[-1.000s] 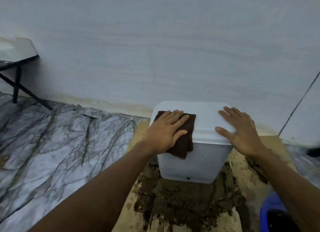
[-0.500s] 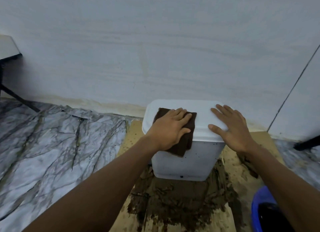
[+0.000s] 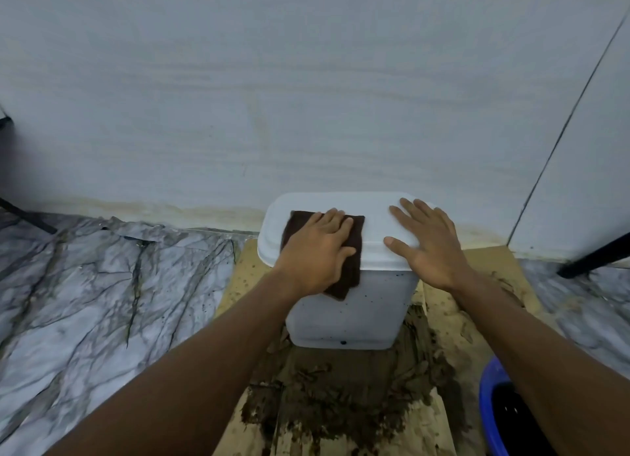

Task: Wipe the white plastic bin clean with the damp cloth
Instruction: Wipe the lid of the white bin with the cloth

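Note:
The white plastic bin stands upright with its lid on, against the wall, on muddy cardboard. Small dark specks dot its front wall. A dark brown cloth lies on the left part of the lid and hangs over the front edge. My left hand presses flat on the cloth, fingers pointing toward the wall. My right hand rests flat on the right part of the lid with fingers spread, holding nothing.
Wet brown mud covers the cardboard in front of the bin. A blue bucket sits at the lower right. Marble-patterned sheeting spreads to the left. A black leg slants at the right, by the wall.
My left hand has slid the cloth slightly back along the lid toward the wall. The view has shifted right; the right hand keeps its place on the lid.

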`<state>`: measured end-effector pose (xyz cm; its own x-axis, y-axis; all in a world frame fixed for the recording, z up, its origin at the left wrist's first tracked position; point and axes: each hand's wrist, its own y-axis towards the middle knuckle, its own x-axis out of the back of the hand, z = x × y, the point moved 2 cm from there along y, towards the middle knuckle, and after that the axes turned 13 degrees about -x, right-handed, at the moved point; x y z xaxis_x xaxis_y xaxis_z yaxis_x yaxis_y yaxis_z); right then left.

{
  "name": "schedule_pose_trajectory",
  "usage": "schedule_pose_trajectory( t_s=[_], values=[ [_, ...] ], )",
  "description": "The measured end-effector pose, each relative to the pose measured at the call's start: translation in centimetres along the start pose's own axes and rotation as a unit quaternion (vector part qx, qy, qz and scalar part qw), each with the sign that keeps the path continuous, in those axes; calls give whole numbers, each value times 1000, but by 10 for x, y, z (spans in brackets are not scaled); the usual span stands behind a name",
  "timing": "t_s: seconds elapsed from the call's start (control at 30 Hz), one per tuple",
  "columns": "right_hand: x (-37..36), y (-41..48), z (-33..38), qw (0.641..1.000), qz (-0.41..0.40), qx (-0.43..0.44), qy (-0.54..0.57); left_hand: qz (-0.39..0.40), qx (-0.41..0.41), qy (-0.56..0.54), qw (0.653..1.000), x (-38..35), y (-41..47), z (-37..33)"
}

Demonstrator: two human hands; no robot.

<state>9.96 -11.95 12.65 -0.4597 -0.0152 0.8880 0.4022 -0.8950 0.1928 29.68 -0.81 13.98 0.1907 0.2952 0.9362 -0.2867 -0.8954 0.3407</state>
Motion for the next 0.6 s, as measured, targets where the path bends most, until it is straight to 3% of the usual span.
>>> schedule_pose_trajectory(
  t_s=[0.13,0.27,0.43,0.6],
  values=[
    [3,-1,-3,1000,6,0,-2,-3,-20,17,1000,-11,21,-21],
    [3,-4,0,1000,7,16,9,-7,-23,-20,1000,3,-4,4],
    [1,-4,1,1000,12,18,22,-19,31,-28,999,25,-61,53],
    [1,-5,3,1000,8,12,5,-32,38,-2,999,20,-50,44]
  ],
)
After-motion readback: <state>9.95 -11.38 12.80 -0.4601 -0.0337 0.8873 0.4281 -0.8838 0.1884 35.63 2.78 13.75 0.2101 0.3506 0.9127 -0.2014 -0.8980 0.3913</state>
